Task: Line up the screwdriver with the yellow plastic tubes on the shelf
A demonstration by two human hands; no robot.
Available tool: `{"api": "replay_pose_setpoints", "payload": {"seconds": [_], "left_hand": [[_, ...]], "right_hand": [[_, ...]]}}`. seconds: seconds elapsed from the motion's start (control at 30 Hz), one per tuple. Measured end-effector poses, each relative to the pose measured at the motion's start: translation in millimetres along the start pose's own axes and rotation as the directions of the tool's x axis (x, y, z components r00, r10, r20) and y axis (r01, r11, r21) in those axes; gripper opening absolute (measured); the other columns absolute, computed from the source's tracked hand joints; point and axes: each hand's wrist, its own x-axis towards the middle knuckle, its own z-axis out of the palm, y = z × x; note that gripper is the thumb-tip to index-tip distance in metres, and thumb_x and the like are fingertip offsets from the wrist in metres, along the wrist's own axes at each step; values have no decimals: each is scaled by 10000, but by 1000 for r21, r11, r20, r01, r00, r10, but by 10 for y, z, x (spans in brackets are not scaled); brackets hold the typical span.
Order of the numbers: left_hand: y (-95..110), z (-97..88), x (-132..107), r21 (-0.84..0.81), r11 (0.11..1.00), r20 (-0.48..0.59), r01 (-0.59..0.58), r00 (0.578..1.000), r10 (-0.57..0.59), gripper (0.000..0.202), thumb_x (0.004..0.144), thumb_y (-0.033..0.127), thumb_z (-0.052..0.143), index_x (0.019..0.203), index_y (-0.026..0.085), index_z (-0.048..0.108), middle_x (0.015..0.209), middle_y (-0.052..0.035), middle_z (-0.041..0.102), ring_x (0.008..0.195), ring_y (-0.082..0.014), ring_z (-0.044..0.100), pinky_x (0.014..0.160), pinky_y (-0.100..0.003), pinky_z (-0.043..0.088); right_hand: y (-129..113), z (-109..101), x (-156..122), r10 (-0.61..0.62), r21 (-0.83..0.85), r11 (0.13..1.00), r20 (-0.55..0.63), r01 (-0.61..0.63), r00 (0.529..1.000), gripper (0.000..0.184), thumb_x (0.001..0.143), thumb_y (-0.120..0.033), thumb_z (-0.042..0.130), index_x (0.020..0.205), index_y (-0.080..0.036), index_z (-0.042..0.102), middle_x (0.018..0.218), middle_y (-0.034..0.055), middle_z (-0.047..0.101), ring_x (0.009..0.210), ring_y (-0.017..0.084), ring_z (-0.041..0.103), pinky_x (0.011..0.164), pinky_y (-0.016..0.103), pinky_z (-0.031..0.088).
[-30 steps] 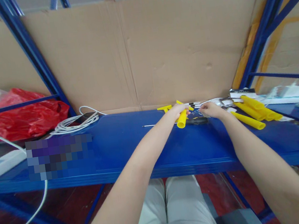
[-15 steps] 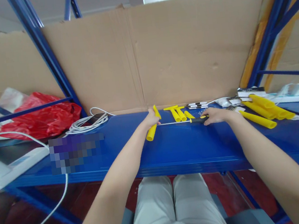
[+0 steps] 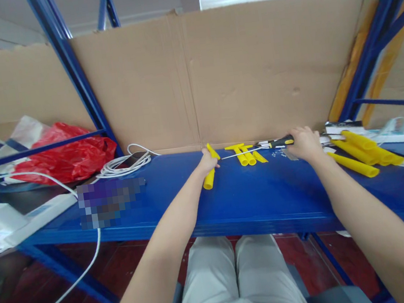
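Note:
My left hand (image 3: 209, 160) is wrapped round a yellow T-shaped plastic piece with a tubular handle (image 3: 209, 179), its crossbar pointing up and its tube end towards me. In my right hand (image 3: 304, 142) is a screwdriver with a black and yellow handle (image 3: 280, 142). Its long thin shaft runs left to the side of the held piece by my left fingers; whether the tip touches it I cannot tell. Behind the shaft lie more yellow T-shaped pieces (image 3: 240, 156). Small pale bits (image 3: 280, 153) are scattered beside my right hand.
Yellow tubular pieces (image 3: 356, 165) are piled at the right. White cable (image 3: 124, 166), a red plastic bag (image 3: 70, 151) and a white power strip (image 3: 43, 218) occupy the left. A cardboard sheet (image 3: 251, 70) stands behind the blue table (image 3: 260, 198), between blue posts (image 3: 78, 78).
My right hand has moved up and slightly right with the screwdriver, whose shaft now slants up to the right. My left hand still grips the yellow piece. The view has shifted slightly.

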Motion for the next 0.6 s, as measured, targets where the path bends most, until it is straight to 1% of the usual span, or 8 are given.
{"api": "replay_pose_setpoints", "payload": {"seconds": [0.13,0.23,0.43,0.6], "left_hand": [[-20,3,22,-3,1000,3,-5,1000,5,521,904,24,516,1335,200,282,1108,-86,625,537,-53,587,470,-176,454],[-7,20,5,0,1000,19,-13,1000,13,500,916,44,517,1324,207,280,1141,-99,626,543,-51,594,458,-167,443],[26,56,-64,-12,1000,53,-14,998,14,434,932,13,460,1285,190,281,1127,-97,644,523,-31,562,413,-130,361],[32,49,-65,-24,1000,55,2,998,0,440,932,26,474,1283,201,275,1167,-110,641,533,-33,580,423,-127,370]], "right_hand": [[-18,-17,-7,92,17,996,13,-92,996,377,743,-194,554,1075,-196,731,1044,143,687,1023,327,564,816,430,442],[-64,-41,-7,127,29,991,29,-128,991,390,751,-190,548,1098,-188,726,1072,149,686,1039,333,570,818,430,445],[-105,-62,-5,141,38,989,30,-142,990,397,738,-191,547,1091,-177,728,1095,159,688,1044,340,572,836,452,456],[-78,-77,-11,130,62,989,52,-134,990,387,747,-217,537,1080,-171,729,1093,169,684,1057,354,568,843,463,455]]}}
